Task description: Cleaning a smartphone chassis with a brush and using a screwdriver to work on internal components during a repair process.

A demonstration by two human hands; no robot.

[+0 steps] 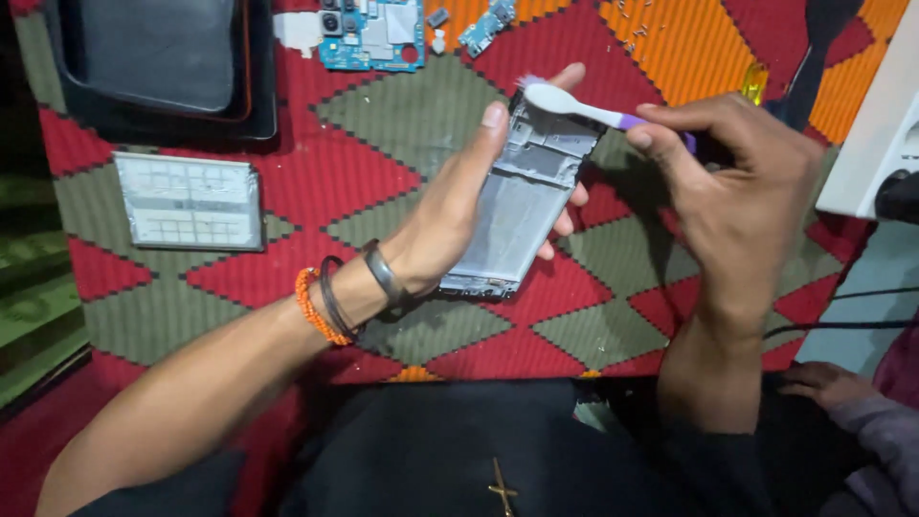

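Nearest me, my left hand (459,206) clasps the phone frame (517,206) tilted above the mat's (316,172) middle, open side up for brushing, while my right hand (737,191) pinches the toothbrush (584,107), bristles on the frame's top edge.

This looks like a home floor used as a phone-repair spot rather than a proper workshop. A woven rug (316,163) with red, green and orange diamonds serves as the work surface. Beyond the left hand (450,215) lie a blue circuit board (369,33) and small loose parts (483,27); a dark phone screen (158,57) and a pale metal plate (190,201) sit further left of it. A white power strip (876,144) lies just right of the right hand (737,191).
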